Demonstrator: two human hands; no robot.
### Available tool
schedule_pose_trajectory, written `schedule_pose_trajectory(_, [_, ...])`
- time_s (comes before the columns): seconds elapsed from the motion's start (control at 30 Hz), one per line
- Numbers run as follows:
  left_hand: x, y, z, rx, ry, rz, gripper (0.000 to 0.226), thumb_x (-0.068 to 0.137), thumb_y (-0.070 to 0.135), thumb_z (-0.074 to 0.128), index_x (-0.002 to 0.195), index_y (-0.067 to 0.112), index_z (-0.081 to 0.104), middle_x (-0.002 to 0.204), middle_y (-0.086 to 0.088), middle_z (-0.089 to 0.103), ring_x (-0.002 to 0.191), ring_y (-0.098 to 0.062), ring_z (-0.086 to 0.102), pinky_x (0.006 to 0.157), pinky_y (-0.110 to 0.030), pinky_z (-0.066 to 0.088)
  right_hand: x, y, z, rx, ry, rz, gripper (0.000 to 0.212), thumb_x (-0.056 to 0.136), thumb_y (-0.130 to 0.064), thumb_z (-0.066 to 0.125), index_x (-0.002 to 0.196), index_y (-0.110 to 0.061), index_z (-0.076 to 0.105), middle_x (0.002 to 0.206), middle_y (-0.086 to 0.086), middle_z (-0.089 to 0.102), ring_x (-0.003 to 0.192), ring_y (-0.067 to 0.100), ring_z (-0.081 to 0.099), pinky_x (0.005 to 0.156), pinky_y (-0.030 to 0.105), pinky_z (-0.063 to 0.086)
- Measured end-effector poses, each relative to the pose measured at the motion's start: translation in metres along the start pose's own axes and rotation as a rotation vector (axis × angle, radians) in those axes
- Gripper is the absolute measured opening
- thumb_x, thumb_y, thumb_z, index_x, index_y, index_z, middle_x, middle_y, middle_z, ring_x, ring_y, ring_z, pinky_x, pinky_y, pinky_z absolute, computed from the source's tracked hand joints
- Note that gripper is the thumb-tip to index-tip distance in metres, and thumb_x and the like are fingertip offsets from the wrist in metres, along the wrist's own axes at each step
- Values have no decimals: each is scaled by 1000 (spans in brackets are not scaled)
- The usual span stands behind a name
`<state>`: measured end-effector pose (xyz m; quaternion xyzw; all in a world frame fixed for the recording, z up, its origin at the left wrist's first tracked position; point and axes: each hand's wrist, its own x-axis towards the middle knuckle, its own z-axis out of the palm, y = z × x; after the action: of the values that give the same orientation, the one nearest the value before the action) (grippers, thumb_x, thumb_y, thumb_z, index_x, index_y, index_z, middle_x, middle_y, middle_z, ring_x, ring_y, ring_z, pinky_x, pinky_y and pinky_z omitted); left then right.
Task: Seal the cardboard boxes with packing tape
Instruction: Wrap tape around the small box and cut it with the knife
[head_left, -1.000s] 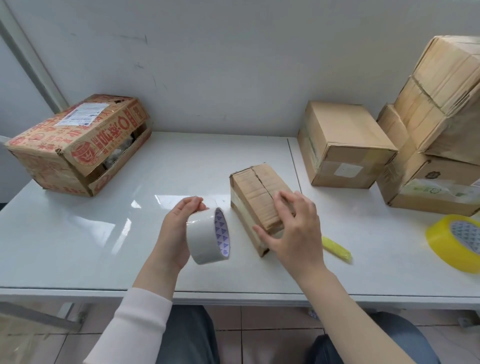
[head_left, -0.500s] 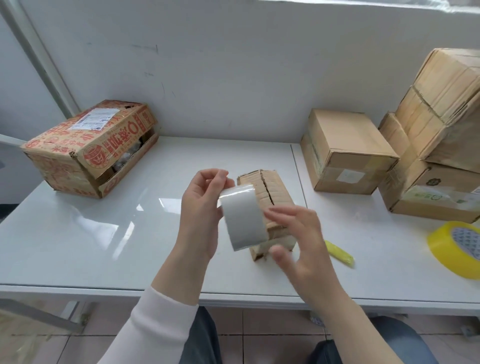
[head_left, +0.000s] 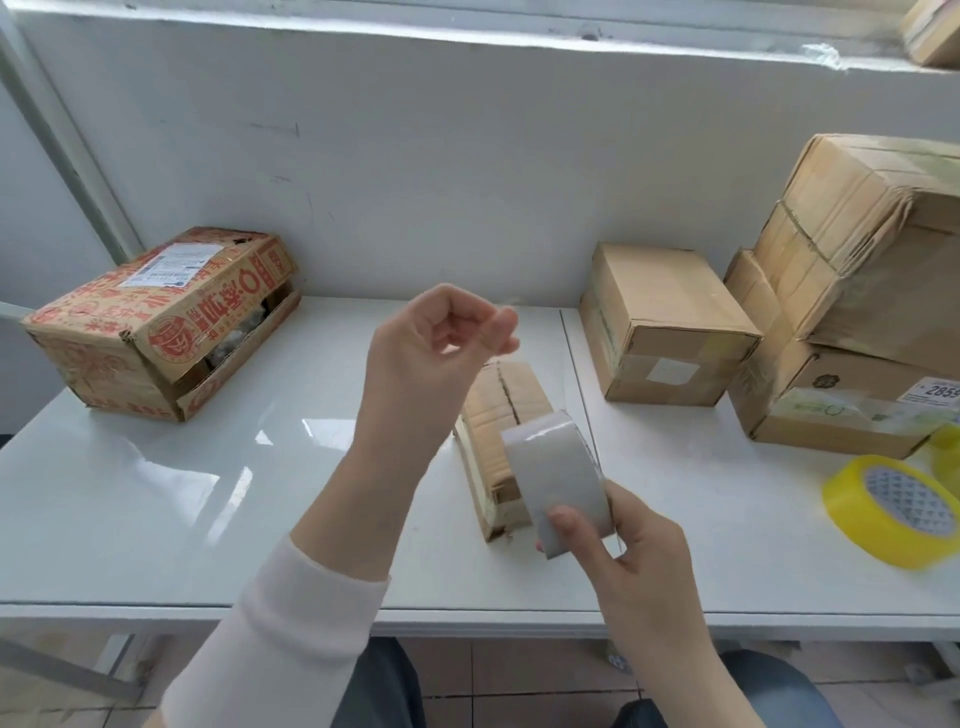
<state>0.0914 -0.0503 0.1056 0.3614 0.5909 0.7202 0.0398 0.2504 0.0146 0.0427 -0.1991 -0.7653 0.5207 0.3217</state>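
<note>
In the head view, my right hand (head_left: 631, 545) sits at lower centre-right of the frame, thumb and fingers closed around the roll of grey packing tape (head_left: 558, 480), held on edge just in front of the small cardboard box (head_left: 501, 431). That box lies at the centre of the white tabletop (head_left: 156, 493), its top flaps meeting along a dark seam that shows no tape over it. My left hand (head_left: 431, 353) is raised above the box at centre frame, fingers curled with the thumb and fingertips pinched together; whether a tape end is between them I cannot tell, since the fingertips are blurred. At the left of the frame a red-printed carton (head_left: 156, 322) rests near the wall, its side gaping. At right of centre stands a plain brown box (head_left: 665, 322), and at the far right two larger boxes (head_left: 857, 291) are stacked, the upper one tilted. A roll of yellow tape (head_left: 893, 506) lies flat at the lower right edge of the tabletop. My white sleeve (head_left: 280, 623) covers the left forearm at the bottom.
</note>
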Motion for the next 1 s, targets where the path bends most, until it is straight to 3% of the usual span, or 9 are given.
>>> schedule_pose_trajectory(0.07, [13,-10,2,-26,-2,-47,16,79,25,73,67,28,64,63,6,69,66,-8,68,65,-14,49,10,-7,0,20,-21,44,34,66,-62,54,77,-31,61,72,-16,65,66,-3,57,52,7,42])
schedule_pose_trajectory(0.13, [30,-27,5,29,20,-111,16,82,23,72,69,22,63,62,6,69,62,-5,64,62,-12,46,25,-8,0,72,-77,97,37,70,-58,53,81,-24,61,70,-9,65,61,-3,57,51,10,43])
schedule_pose_trajectory(0.27, [60,-78,10,151,45,-299,17,85,20,70,70,17,62,65,5,67,64,-6,61,69,-19,48,65,-5,3,83,-102,203,12,90,-30,57,92,-18,60,85,2,67,75,11,62,56,15,49])
schedule_pose_trajectory(0.37, [68,-110,10,290,68,-370,18,85,24,69,68,22,61,67,8,67,74,-10,63,76,-24,49,93,0,12,23,-44,254,27,90,-35,58,83,-9,61,77,1,61,68,13,53,47,9,39])
schedule_pose_trajectory(0.47, [68,-133,10,337,88,-435,19,84,26,70,67,25,61,67,11,66,77,-10,63,76,-27,48,110,5,17,-84,-12,291,35,87,-39,61,64,-14,51,63,-5,51,58,9,44,43,9,32])
schedule_pose_trajectory(0.57, [66,-150,12,298,70,-516,18,84,25,70,68,23,61,70,8,66,79,-14,63,78,-30,49,120,8,21,-123,-2,317,39,84,-44,64,66,-11,54,66,0,56,61,13,46,51,21,35])
schedule_pose_trajectory(0.67, [63,-161,17,251,90,-566,17,83,25,71,69,22,62,71,9,64,73,-12,59,71,-24,48,130,7,25,-184,18,347,44,82,-46,65,61,-10,51,64,3,55,58,15,44,49,24,31])
schedule_pose_trajectory(0.8, [61,-170,17,212,110,-673,15,82,23,70,70,20,62,76,2,64,76,-17,59,81,-33,50,141,8,27,-193,4,396,48,80,-46,67,69,0,57,66,6,52,63,20,44,54,29,33])
schedule_pose_trajectory(1.0, [72,-156,7,311,-149,-982,14,83,21,53,69,21,55,75,0,60,72,-15,57,64,-24,49,139,16,32,-91,17,423,49,79,-45,69,76,3,63,71,9,59,66,21,49,62,31,39])
